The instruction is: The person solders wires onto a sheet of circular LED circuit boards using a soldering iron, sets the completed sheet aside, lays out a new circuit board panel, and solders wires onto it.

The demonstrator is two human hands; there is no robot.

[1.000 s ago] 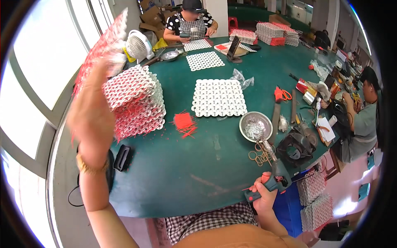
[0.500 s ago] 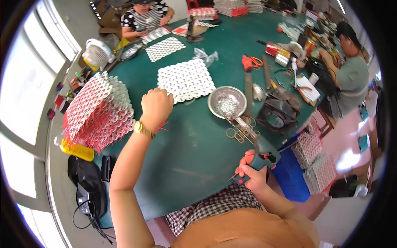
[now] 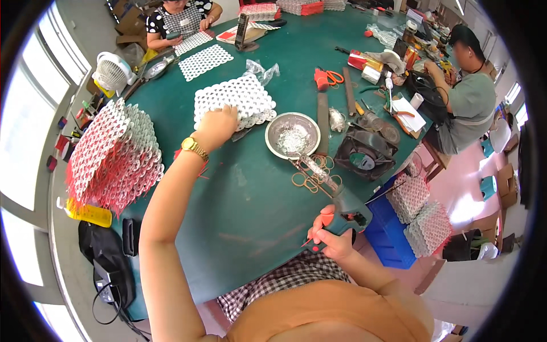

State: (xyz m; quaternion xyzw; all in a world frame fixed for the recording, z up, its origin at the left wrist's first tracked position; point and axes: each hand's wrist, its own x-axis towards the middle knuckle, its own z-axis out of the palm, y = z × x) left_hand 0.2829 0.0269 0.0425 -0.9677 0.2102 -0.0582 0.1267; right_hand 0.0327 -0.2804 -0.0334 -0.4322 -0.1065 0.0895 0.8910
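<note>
My left hand [image 3: 218,126], with a gold watch at the wrist, is closed on the near edge of a white panel [image 3: 242,94] made of rows of rounded rings. The panel's near edge looks slightly raised, and my fingertips are partly hidden against it. My right hand [image 3: 333,242] grips a dark teal and red pistol-shaped power tool [image 3: 352,212], low at the table's front edge. A thin red strand sticks out by those fingers. Past the tool's foil-wrapped front end, a round metal bowl [image 3: 274,145] holds crumpled silvery material.
At left stands a tall stack of white-and-red panels [image 3: 108,154] beside a yellow bottle [image 3: 91,212]. Right of the bowl lie orange-handled scissors [image 3: 330,78], metal bars, a black fan [image 3: 364,153] and rubber bands [image 3: 310,181]. Two people work across the green table [image 3: 228,228].
My left hand has come down from above the table onto the white panel's near edge, which now looks lifted. My right hand keeps the tool. The whole view has shifted slightly.
</note>
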